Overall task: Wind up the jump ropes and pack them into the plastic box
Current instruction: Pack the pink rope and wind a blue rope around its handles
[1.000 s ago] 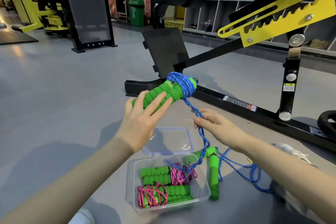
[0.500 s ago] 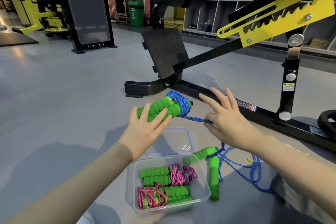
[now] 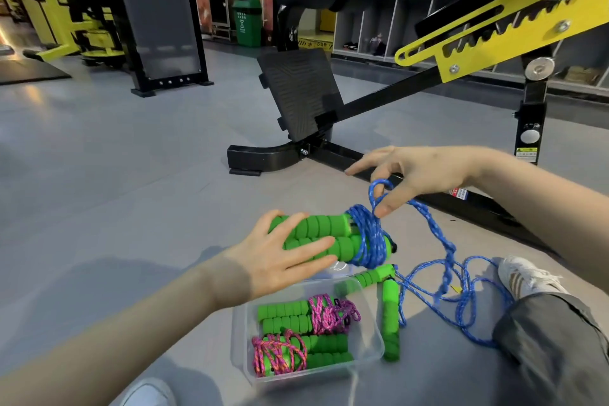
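My left hand (image 3: 280, 257) grips a pair of green foam handles (image 3: 324, 234) held side by side above the floor. Blue rope (image 3: 370, 241) is coiled around their right end. My right hand (image 3: 418, 175) pinches a loop of that blue rope just above the coil. The slack trails down to the floor on the right. A clear plastic box (image 3: 375, 330) lies below, holding two wound pink ropes (image 3: 329, 311) with green handles. A second blue rope's green handles (image 3: 390, 316) lie loose beside the box's right wall.
A black and yellow gym bench frame (image 3: 362, 155) crosses the floor right behind my hands. My knee in grey trousers (image 3: 553, 339) and a white shoe (image 3: 524, 277) are at the right, with loose blue rope around them. The box's clear lid is mostly hidden under my left hand.
My left hand has lowered the green handles toward the box. My right hand has come up over the coil with a loop of blue rope, adding turns to the winding.
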`<state>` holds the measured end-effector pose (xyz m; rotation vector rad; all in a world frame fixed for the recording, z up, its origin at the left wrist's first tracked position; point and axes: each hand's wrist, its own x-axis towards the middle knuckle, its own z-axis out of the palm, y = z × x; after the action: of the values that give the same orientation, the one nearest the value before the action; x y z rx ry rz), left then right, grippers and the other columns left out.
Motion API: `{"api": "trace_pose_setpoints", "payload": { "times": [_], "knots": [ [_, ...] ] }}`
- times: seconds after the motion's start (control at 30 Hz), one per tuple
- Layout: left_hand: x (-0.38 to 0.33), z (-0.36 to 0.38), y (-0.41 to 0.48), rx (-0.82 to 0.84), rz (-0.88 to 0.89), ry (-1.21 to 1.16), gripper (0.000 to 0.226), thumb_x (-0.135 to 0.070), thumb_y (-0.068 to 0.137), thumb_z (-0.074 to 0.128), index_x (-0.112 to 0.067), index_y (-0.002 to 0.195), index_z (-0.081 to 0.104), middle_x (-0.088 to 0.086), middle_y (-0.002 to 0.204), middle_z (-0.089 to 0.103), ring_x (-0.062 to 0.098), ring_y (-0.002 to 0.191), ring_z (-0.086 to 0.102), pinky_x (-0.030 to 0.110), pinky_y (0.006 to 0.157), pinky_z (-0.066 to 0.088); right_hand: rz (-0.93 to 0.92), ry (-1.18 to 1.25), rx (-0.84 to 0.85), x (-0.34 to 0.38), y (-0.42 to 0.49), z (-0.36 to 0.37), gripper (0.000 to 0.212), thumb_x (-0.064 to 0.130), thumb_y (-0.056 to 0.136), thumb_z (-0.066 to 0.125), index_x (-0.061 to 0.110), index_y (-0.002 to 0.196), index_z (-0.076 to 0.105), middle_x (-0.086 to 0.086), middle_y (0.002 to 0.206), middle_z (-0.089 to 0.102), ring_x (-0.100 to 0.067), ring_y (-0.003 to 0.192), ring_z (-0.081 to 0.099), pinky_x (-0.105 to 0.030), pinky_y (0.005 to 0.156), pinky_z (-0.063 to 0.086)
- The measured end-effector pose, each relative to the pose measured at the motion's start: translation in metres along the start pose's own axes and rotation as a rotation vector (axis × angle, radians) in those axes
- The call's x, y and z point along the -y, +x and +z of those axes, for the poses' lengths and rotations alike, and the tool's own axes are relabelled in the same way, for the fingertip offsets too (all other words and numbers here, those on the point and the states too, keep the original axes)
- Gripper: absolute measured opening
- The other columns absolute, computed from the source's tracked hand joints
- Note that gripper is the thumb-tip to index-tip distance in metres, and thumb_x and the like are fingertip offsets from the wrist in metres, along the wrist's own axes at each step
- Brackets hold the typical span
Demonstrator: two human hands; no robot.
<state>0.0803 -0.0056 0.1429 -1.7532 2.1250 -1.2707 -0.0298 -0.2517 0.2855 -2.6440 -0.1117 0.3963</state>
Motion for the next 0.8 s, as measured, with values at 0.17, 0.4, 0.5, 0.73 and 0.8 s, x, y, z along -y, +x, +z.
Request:
{"api": "trace_pose_setpoints", "payload": {
  "times": [0.17,0.4,0.5,0.73,0.8],
  "knots": [
    [-0.015,-0.026,0.007,-0.093,0.011,-0.146,0.05,-0.001,0.091,0.049,-0.016,0.139,0.044,0.002,0.141,0.05,0.046,0.119,0.049,0.053,0.09,0.041,-0.05,0.25,0.208,-0.001,-0.004,-0.007,0.028,0.001,0.08,0.067,0.027,0.069,0.069,0.009,0.144,0.039,0.012,0.125,0.035,-0.003,0.092,0.033],
    [-0.014,-0.049,0.016,-0.185,-0.136,-0.225,0.033,-0.009,0.102,0.037,-0.016,0.132,0.048,0.005,0.136,0.055,0.045,0.115,0.053,0.049,0.088,0.041,-0.088,0.394,-0.065,-0.022,0.01,0.01,0.006,0.021,0.077,0.071,0.021,0.075,0.076,0.015,0.138,0.047,0.005,0.123,0.045,-0.024,0.101,0.036],
    [-0.01,-0.053,0.019,-0.222,-0.217,-0.225,0.032,-0.01,0.103,0.031,-0.013,0.13,0.048,0.007,0.136,0.055,0.045,0.114,0.054,0.048,0.087,0.042,-0.08,0.584,-0.217,-0.029,0.006,0.028,0.015,0.018,0.082,0.064,0.016,0.091,0.075,0.012,0.127,0.059,-0.009,0.114,0.058,-0.03,0.096,0.046],
    [-0.012,-0.038,0.021,-0.272,-0.378,-0.232,0.067,0.009,0.075,0.054,-0.014,0.137,0.041,0.004,0.144,0.039,0.044,0.118,0.049,0.048,0.088,0.041,-0.107,1.173,-0.358,-0.019,-0.005,0.078,0.031,-0.004,0.051,0.077,0.015,0.075,0.073,-0.004,0.08,0.071,-0.002,0.063,0.065,-0.014,0.053,0.05],
    [-0.006,-0.03,0.018,-0.254,-0.438,-0.188,0.072,0.009,0.071,0.057,-0.014,0.137,0.041,0.004,0.143,0.04,0.043,0.117,0.05,0.046,0.087,0.04,-0.103,1.251,-0.332,-0.029,0.004,0.09,0.062,0.036,0.041,0.092,0.008,0.092,0.071,-0.007,0.101,0.069,-0.009,0.088,0.064,-0.024,0.079,0.05]
  ]
}}
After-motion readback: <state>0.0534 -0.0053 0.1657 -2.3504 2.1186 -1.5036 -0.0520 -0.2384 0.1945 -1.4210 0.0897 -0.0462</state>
